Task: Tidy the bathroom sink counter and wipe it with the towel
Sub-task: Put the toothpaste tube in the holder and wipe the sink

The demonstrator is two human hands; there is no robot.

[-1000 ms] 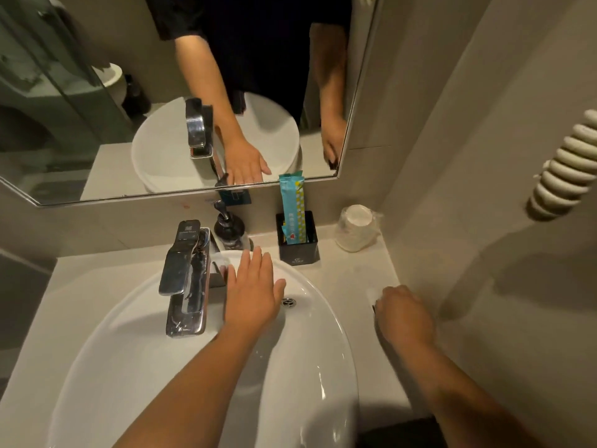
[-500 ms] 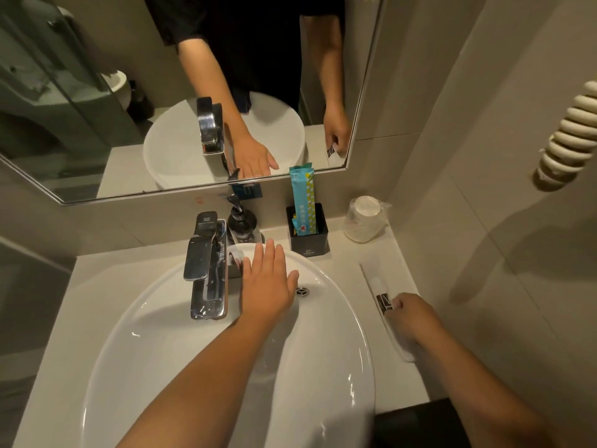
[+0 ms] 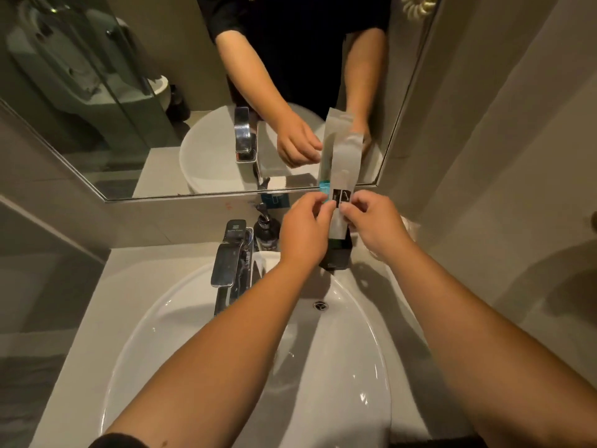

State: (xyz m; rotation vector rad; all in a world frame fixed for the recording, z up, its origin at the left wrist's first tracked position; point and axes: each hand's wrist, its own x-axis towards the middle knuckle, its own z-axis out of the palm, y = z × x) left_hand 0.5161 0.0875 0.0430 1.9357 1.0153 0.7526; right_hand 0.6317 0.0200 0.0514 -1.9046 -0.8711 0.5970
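A long grey-white sachet (image 3: 345,160) with a small black label stands upright over the black holder box (image 3: 336,253) at the back of the counter. My right hand (image 3: 374,224) pinches its lower right edge and my left hand (image 3: 303,234) pinches its lower left edge. Behind the sachet a blue packet (image 3: 324,185) peeks out. My hands hide most of the holder box and its opening. No towel is in view.
A white basin (image 3: 371,367) with a chrome tap (image 3: 231,253) fills the counter's middle. A dark pump bottle (image 3: 266,231) stands behind the tap. A wrapped cup (image 3: 412,227) sits at the back right. A mirror (image 3: 129,124) lines the back wall, and a wall runs along the right.
My right hand lifted the sachet off the counter's right side and carried it over the holder box. My left hand left the basin rim and took hold of the sachet too.
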